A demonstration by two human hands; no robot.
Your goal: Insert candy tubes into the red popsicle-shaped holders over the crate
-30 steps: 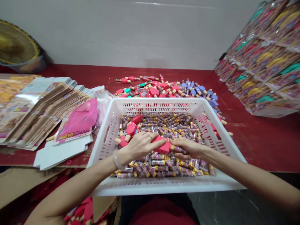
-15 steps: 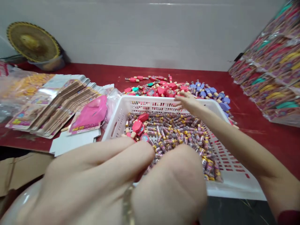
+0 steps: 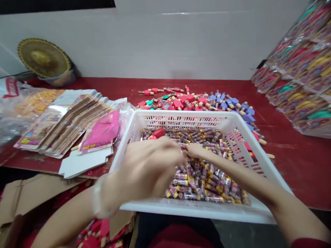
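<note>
Two bare hands over one white plastic basket (image 3: 181,115), and here's the action; the left hand (image 3: 147,168) is a blur, fingers bunched together, tips reaching the tubes just beside the right hand (image 3: 195,150), whose fingers (image 3: 192,148) are also held together and angled down into the heap; whether either hand is pinching anything, I can't tell. Below and around those fingertips lies a heap of clear candy tubes (image 3: 204,182) with yellow ends, far too many to count; one red block piece (image 3: 158,133) sits in the basket just past the left hand, with a sliver of a second red piece (image 3: 152,137) beside it. A translucent bangle (image 3: 97,198) rings the left wrist. Behind the basket, on the red table (image 3: 292,172), a loose pile of red and blue block pieces (image 3: 196,101) spreads out; to the left, one stack of flat printed cartons (image 3: 69,124) with a pink plastic tray (image 3: 102,129) beside it; to the right, filled display boxes (image 3: 302,79) rise in rows; the print on all of them is too small to read, and so are the red letters on a plastic bag (image 3: 10,88) at far left. One woven hat (image 3: 43,57) leans against the wall.
</note>
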